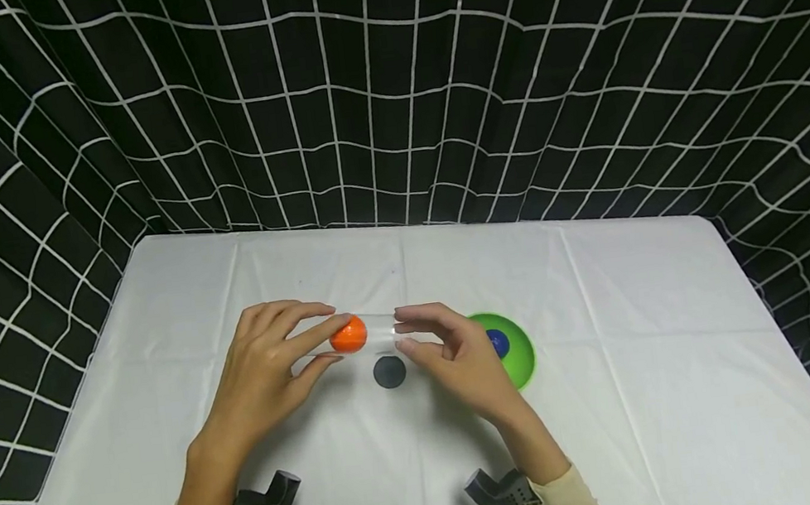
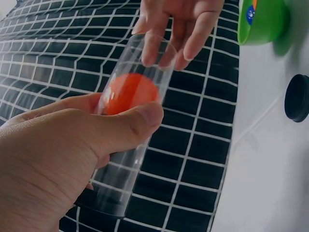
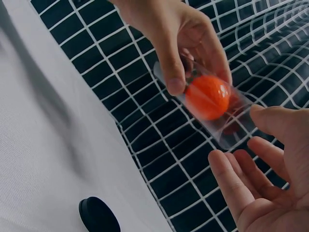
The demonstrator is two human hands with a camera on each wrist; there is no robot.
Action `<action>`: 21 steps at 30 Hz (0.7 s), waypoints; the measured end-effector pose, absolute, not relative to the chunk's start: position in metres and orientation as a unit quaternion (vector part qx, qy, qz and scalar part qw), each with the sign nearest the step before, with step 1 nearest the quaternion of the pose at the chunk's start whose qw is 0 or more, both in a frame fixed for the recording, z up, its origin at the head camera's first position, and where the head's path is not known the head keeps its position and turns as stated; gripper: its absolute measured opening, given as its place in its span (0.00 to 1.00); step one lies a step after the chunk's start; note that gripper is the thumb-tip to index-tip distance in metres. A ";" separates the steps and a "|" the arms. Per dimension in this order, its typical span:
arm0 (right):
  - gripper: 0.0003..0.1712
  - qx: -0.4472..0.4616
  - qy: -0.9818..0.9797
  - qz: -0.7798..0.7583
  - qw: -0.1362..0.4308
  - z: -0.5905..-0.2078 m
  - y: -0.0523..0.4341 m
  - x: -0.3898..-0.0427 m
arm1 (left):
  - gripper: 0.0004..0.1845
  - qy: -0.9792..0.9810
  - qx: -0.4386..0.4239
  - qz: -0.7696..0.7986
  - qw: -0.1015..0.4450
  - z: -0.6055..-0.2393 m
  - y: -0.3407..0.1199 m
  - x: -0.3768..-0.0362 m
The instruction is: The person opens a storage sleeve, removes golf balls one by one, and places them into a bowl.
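Observation:
My left hand grips a clear plastic tube above the white table, thumb on one side and fingers on the other. An orange ball sits inside the tube, around its middle. A dark cap closes the tube's end nearest my left wrist. At the other end, my right hand has its fingers spread and loosely bent around the tube's mouth, fingertips close to the rim. Below the tube, a round black cap lies on the table.
A green bowl stands on the table behind my right hand, partly covered by it. Inside is a blue ball. The white-covered table is bordered by black curtains with a white grid at the back and sides.

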State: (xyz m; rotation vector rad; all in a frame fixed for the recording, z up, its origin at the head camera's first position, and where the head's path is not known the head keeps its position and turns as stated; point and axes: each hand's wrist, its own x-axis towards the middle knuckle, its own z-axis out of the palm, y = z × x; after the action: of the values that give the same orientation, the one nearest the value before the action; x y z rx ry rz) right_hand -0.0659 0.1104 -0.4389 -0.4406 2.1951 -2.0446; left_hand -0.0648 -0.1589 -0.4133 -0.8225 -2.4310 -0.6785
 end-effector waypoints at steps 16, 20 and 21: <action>0.23 -0.152 0.734 -0.659 0.069 -0.439 0.110 -0.066 | 0.26 -0.888 -0.305 -0.240 0.247 -0.413 -0.162 -0.065; 0.24 -0.142 0.736 -0.657 0.080 -0.439 0.110 -0.065 | 0.26 -0.892 -0.302 -0.238 0.239 -0.413 -0.163 -0.065; 0.24 -0.139 0.736 -0.657 0.083 -0.439 0.109 -0.065 | 0.26 -0.892 -0.302 -0.238 0.238 -0.413 -0.163 -0.065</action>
State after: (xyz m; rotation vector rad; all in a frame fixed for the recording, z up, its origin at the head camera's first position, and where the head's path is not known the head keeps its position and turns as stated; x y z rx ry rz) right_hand -0.0650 0.1095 -0.4389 -0.4154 2.1977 -1.9624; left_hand -0.0645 -0.1625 -0.4125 -0.8276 -2.4441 -0.6509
